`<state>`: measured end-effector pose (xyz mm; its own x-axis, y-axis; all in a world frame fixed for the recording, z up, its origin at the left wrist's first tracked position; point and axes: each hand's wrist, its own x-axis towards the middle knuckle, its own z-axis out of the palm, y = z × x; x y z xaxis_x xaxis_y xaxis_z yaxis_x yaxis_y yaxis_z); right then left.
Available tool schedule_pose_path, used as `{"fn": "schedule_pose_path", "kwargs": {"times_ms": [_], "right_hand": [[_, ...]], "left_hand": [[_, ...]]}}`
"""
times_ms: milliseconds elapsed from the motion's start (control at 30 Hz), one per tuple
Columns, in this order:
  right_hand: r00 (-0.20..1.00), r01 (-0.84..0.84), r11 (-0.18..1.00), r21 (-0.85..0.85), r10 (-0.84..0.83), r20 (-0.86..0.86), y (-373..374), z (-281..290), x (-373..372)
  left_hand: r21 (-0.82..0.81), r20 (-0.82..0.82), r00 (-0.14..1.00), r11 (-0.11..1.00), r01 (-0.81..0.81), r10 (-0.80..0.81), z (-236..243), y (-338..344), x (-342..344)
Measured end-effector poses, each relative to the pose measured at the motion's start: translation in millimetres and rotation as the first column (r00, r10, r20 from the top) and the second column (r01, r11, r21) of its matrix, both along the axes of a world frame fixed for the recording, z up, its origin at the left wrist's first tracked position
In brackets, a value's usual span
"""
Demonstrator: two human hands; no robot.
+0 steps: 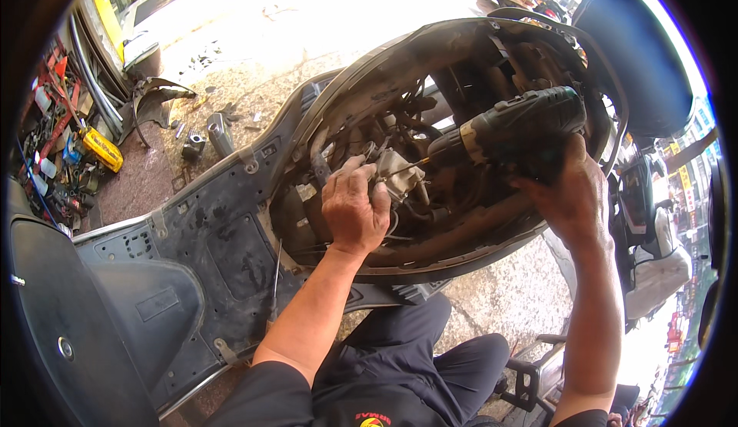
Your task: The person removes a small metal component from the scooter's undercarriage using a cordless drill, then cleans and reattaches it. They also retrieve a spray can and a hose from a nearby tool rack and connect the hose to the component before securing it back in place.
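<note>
My right hand [570, 192] grips a dark cordless drill [530, 123] by its handle. The drill lies nearly level, its chuck facing left and a long thin bit [400, 169] running out toward my left hand [355, 206]. That hand is closed, fingers curled and thumb near them beside the bit's tip; whatever they pinch is hidden. Right behind the thumb sits a pale grey metal engine part [401, 182]. All of this is inside the open body of a scooter [365, 66], among hoses and dark engine parts. Part of the drill's handle is hidden by my right hand.
The scooter's footboard [238, 254] stretches left, with a thin rod [277, 277] on it. Its dark seat [634, 58] is at upper right. Loose metal parts [219, 135] lie on the ground, and tools beside a yellow-handled item [101, 149] crowd the far left.
</note>
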<state>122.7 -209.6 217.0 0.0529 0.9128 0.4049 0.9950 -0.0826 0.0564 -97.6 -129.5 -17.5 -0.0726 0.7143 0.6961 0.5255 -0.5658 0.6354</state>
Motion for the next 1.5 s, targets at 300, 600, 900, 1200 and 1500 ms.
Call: {"fn": "schedule_pose_path", "kwargs": {"times_ms": [300, 600, 900, 1200, 1500], "right_hand": [[0.999, -0.043, 0.999, -0.002, 0.043, 0.014, 5, 5, -4], [0.991, -0.044, 0.998, -0.05, 0.05, 0.122, 20, 21, -9], [0.988, -0.073, 0.996, -0.04, 0.078, 0.133, 20, 22, -7], [0.997, -0.019, 0.999, -0.044, 0.023, 0.077, 13, 23, -16], [1.0, 0.017, 1.0, -0.021, -0.017, 0.011, 6, 24, -11]], "left_hand": [[0.021, 0.01, 1.0, 1.0, -0.011, 0.011, -4, 2, 2], [0.023, 0.003, 1.0, 1.0, 0.004, -0.004, -8, 3, 1], [0.019, 0.014, 1.0, 1.0, -0.003, 0.003, -8, 4, 1], [0.015, 0.039, 0.999, 1.0, -0.028, 0.027, -8, 5, 4], [0.015, 0.019, 1.0, 1.0, -0.009, 0.008, -7, 5, 2]]}}
